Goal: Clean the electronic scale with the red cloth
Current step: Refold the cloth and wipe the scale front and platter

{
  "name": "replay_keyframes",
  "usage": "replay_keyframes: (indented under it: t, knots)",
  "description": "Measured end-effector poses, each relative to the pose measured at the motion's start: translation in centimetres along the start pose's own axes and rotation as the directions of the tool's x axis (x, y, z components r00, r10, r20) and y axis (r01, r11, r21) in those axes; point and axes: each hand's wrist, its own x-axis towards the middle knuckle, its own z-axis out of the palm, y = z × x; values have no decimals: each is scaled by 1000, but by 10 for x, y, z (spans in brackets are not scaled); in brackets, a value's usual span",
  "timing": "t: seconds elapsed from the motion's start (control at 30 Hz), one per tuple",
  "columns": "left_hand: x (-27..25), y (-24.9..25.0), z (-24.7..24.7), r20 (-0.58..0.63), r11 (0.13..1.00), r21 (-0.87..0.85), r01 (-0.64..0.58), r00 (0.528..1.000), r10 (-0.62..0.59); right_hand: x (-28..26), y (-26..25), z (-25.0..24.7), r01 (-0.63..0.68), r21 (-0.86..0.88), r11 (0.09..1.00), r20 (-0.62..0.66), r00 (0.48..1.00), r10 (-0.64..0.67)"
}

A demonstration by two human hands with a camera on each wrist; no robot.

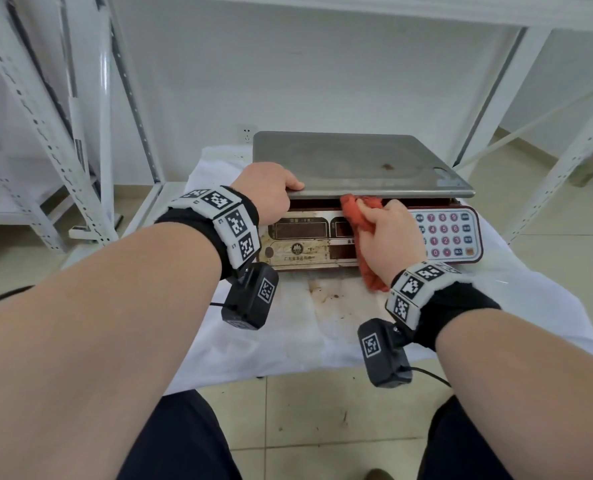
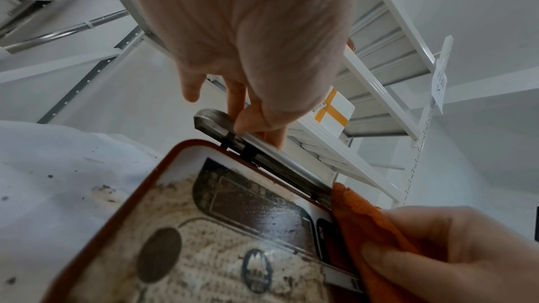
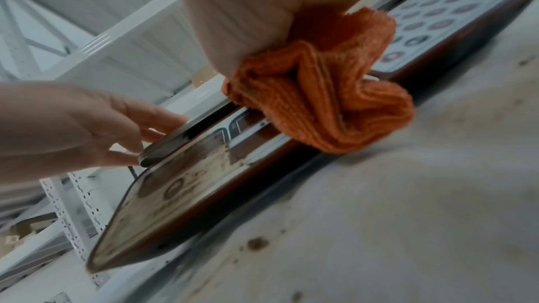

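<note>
The electronic scale (image 1: 374, 237) stands on a white sheet, with a steel weighing pan (image 1: 353, 164) on top and a stained front panel (image 2: 221, 227) (image 3: 186, 183) with displays and a keypad (image 1: 447, 233). My left hand (image 1: 267, 192) (image 2: 248, 59) (image 3: 87, 128) grips the pan's front left corner, thumb on top and fingers under the edge. My right hand (image 1: 388, 233) (image 2: 455, 255) (image 3: 262, 8) grips the bunched red cloth (image 1: 360, 216) (image 2: 370, 229) (image 3: 321, 91). The cloth's tip is pushed into the gap under the pan's front edge, above the display.
The white sheet (image 1: 288, 327) (image 3: 393, 204) under the scale carries brown stains in front of it. White metal shelving uprights (image 1: 45, 133) stand left and right. A wall socket (image 1: 247, 133) sits behind the scale. Tiled floor lies below, my dark-trousered knees at the bottom.
</note>
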Motion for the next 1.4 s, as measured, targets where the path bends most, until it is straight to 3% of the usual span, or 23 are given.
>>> replay_keyframes:
  t: [0.17, 0.33, 0.4, 0.6, 0.77, 0.83, 0.93, 1.03, 1.23, 1.33, 1.4]
  knots:
    - [0, -1, 0, -7, 1000, 2, -3, 1000, 3, -5, -26, 14, -64, -5, 998, -26, 998, 64]
    - [-1, -1, 0, 5, 1000, 19, -19, 1000, 19, -6, -24, 10, 156, 45, 987, 56, 986, -158]
    - [-1, 1, -1, 13, 999, 28, -22, 1000, 22, 0, -11, -1, 193, -2, 981, 116, 974, -192]
    - [0, 1, 0, 10, 999, 34, -23, 1000, 22, -6, -23, 8, -3, -24, 1000, 45, 999, 4]
    - [-1, -2, 1, -7, 1000, 10, -21, 1000, 22, -16, -35, 15, 209, 52, 977, 169, 962, -215]
    - [-1, -1, 0, -2, 999, 17, -32, 999, 32, -9, -29, 7, 180, 0, 984, 167, 970, -178]
    - [0, -2, 1, 3, 999, 21, -36, 999, 36, -4, -30, 3, 3, 12, 1000, 38, 999, -3]
    - [0, -4, 1, -4, 999, 12, -41, 999, 41, -6, -42, 13, -89, -2, 996, 35, 995, 89]
    - [2, -8, 0, 1, 998, -1, -56, 998, 56, -5, -42, 9, 148, 20, 989, 124, 981, -149]
    - [2, -9, 0, 18, 999, -24, -47, 999, 47, 1, -37, -3, 164, -59, 985, 143, 978, -155]
    - [2, -10, 0, 22, 998, -36, -43, 999, 43, 0, -42, -2, 107, -121, 987, 124, 988, -92]
